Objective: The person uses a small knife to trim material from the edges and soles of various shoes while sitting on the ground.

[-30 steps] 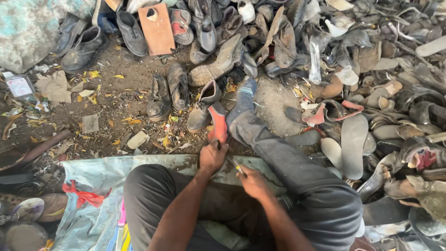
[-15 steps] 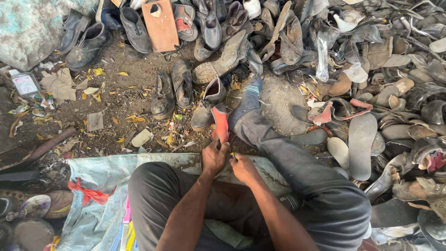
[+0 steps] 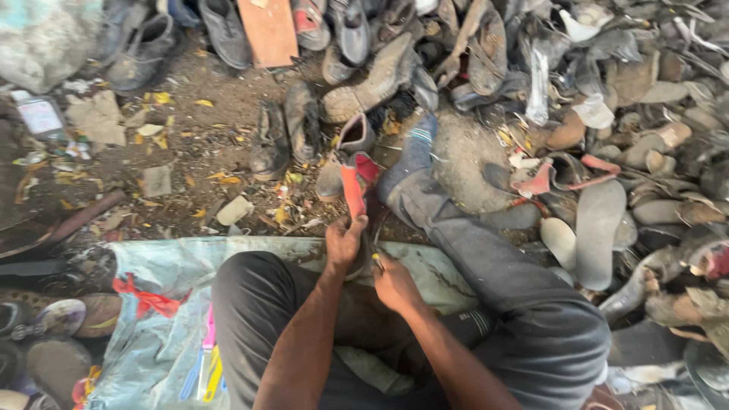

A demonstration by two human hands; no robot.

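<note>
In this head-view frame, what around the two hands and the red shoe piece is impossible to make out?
- Small tool in the right hand: only a yellowish tip shows; the fist hides the rest.
- Red shoe piece: its lower end is covered by the left hand.
- The spot between the hands: too small and dark to read.
- Person's knees and lap: cut off by the bottom edge.

Open-air shoe-repair or shoe-salvage spot, probably a roadside one. Bare dirt ground (image 3: pixel 228 114) strewn with leaves and scraps, heaps of worn shoes (image 3: pixel 486 53), loose soles (image 3: pixel 600 228), a boot (image 3: pixel 372 80), a tarp (image 3: pixel 175 304) spread as a seat.
</note>
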